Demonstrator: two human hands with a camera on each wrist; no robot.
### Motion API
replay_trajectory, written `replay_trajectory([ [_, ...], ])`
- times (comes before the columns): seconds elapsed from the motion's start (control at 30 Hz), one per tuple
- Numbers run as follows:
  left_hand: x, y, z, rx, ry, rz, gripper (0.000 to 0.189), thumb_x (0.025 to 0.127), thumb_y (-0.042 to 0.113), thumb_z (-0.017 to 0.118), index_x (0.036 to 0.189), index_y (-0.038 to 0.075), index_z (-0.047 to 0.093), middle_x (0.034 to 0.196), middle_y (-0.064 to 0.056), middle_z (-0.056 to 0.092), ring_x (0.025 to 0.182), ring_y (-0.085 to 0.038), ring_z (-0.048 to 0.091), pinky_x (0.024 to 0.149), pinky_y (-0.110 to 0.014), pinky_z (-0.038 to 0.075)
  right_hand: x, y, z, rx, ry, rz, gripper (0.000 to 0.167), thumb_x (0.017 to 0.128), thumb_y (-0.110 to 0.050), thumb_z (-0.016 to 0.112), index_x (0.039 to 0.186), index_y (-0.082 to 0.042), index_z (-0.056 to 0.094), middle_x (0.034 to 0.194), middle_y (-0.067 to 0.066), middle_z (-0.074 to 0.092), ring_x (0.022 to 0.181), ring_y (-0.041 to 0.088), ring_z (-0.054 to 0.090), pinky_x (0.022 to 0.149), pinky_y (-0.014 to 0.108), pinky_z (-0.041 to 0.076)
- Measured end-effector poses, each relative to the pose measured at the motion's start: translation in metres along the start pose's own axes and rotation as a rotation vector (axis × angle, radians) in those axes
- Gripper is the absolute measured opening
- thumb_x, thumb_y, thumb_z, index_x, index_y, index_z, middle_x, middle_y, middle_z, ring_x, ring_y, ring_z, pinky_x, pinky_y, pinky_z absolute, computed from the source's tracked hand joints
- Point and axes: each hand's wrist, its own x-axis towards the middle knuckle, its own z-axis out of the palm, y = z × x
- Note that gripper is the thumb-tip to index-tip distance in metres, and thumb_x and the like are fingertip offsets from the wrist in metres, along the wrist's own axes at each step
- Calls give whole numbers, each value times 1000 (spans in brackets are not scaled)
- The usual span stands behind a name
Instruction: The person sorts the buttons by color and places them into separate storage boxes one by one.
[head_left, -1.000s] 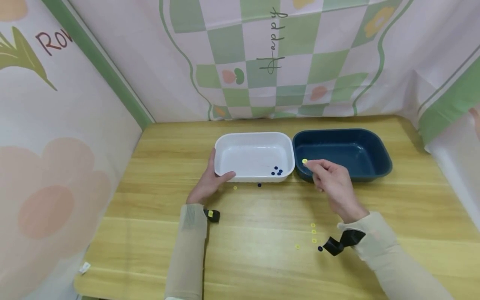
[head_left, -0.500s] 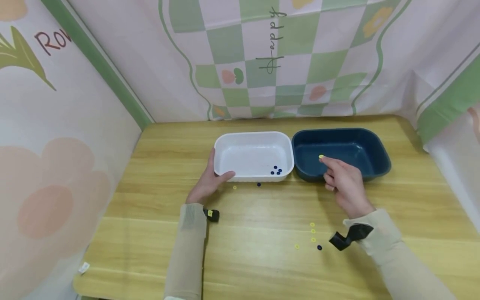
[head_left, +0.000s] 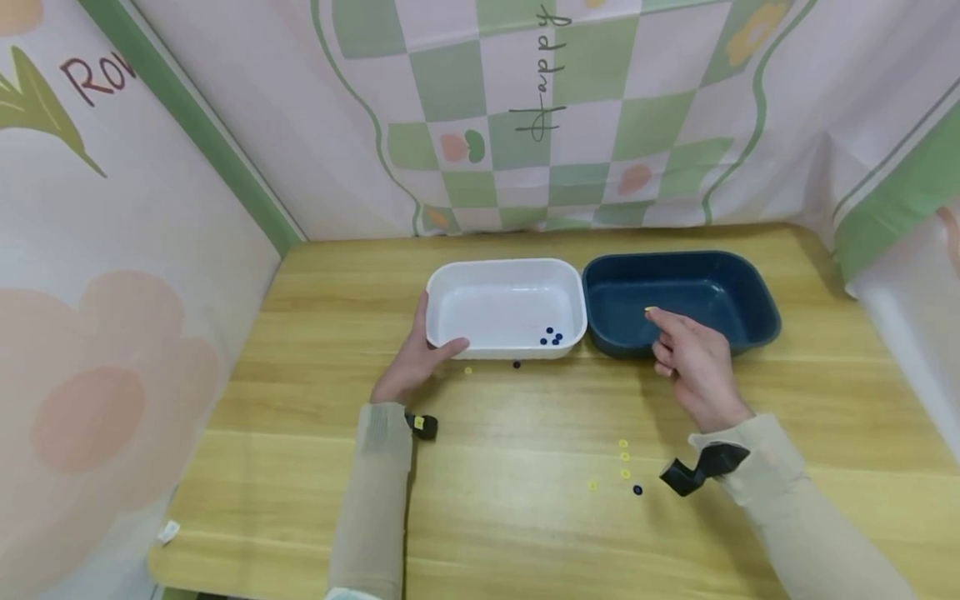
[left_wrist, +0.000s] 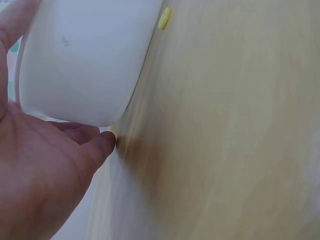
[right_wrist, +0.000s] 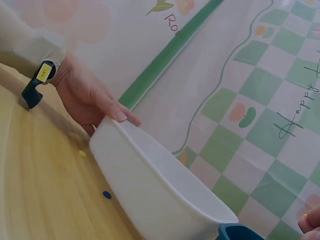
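My left hand (head_left: 408,362) holds the left end of a white plastic basin (head_left: 487,310), thumb on the front rim and fingers along the end wall. Over the dark blue basin (head_left: 660,275), my right hand (head_left: 693,367) pinches a small yellow button (head_left: 648,310) between thumb and forefinger. Several dark blue buttons (head_left: 550,331) lie in the white basin's right front corner. On the table before it are a yellow button (left_wrist: 165,18) and a dark blue button (right_wrist: 107,194). In the right wrist view, only the fingertips (right_wrist: 311,222) of my right hand show.
Both basins stand side by side on a wooden table (head_left: 510,508). Several loose yellow buttons (head_left: 626,474) and one dark blue button (head_left: 637,490) lie nearer me, left of my right wrist. A patterned curtain (head_left: 517,142) hangs behind the table.
My right hand has moved right and slightly farther over the dark blue basin, still pinching the yellow button. My left hand stays on the white basin. The view has tilted slightly.
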Motion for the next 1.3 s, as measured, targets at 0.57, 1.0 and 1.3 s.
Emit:
replay_trajectory([
  [0.57, 0, 0, -2, 8, 10, 22, 116, 80, 46, 78, 153, 42, -12, 162, -10, 4, 143, -33, 21, 114, -52, 19, -3, 1, 8, -68, -28, -21, 19, 92, -26, 69, 99, -8, 68, 56, -4, 32, 48, 13, 32, 45, 26, 23],
  [1.0, -9, 20, -4, 36, -43, 17, 113, 87, 33, 73, 154, 29, -18, 162, -13, 3, 141, -35, 24, 114, -50, 21, -18, 53, 81, -1526, -531, -608, 18, 93, -23, 64, 106, -14, 72, 68, -5, 56, 60, 12, 51, 47, 30, 40],
  [1.3, -4, 8, -1, 3, -23, 79, 112, 84, 35, 76, 154, 36, -12, 161, -10, 13, 139, -31, 30, 113, -48, 23, -7, 78, 101, -1827, -585, -650, 38, 91, -12, 59, 128, -6, 58, 52, -2, 44, 45, 19, 47, 35, 34, 35],
])
